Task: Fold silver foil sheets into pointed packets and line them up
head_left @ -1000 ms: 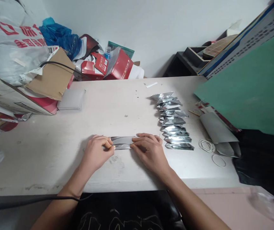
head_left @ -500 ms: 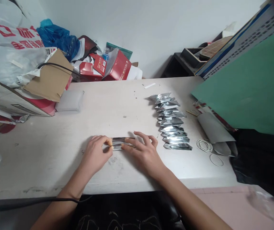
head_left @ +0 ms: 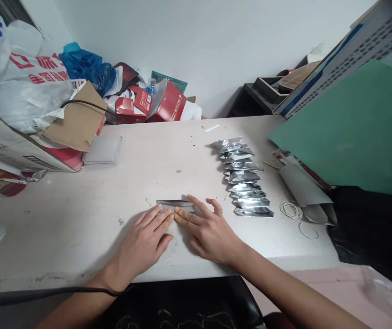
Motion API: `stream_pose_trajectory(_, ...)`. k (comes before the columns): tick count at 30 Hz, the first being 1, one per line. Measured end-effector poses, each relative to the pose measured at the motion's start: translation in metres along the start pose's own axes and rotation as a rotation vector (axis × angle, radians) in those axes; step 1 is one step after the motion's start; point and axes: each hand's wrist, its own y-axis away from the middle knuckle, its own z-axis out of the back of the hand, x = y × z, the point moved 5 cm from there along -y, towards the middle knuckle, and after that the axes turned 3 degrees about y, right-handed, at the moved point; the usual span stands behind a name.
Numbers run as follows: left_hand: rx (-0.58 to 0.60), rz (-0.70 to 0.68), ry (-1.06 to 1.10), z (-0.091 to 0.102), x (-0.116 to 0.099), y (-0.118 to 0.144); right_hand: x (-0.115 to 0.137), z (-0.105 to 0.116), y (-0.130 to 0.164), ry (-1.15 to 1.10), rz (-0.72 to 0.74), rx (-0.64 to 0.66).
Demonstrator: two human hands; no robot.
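A flat strip of folded silvery foil [head_left: 173,203] lies on the table in front of me, partly covered by my fingers. My left hand [head_left: 144,240] rests with fingers stretched out, their tips pressing the strip's near left edge. From the other side, my right hand [head_left: 208,226] lies over the strip's right part, index and middle fingers extended and meeting the left fingertips. Neither hand grips the foil. To the right, several folded silver foil pieces [head_left: 246,177] overlap in a column running away from me.
Rubber bands [head_left: 291,211] and a grey folded sheet [head_left: 307,187] lie on the right beside a green board [head_left: 350,132]. Stacked clear-grey sheets [head_left: 103,151] sit at the left by a cardboard box [head_left: 21,141]. A black cable [head_left: 59,290] crosses near my left forearm.
My left hand has gone from pinching the strip's left end to lying flat with fingers along its near edge. The right hand's fingers have shifted slightly toward the near edge.
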Motion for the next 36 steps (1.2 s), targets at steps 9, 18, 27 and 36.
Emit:
stream_pose_trajectory(9,0.128,0.080,0.023,0.006,0.013,0.009,-0.022,0.008,0.024,-0.059,-0.038,0.044)
stream_pose_trajectory(18,0.177,0.179,0.051,0.011,0.021,0.029,-0.027,0.003,0.038,-0.066,-0.046,0.118)
stream_pose_trajectory(27,0.071,0.153,0.043,0.007,0.011,0.020,-0.051,0.016,0.033,0.046,-0.262,-0.284)
stream_pose_trajectory(36,-0.111,0.187,0.027,0.014,0.006,0.015,-0.028,-0.006,-0.015,-0.015,-0.151,-0.231)
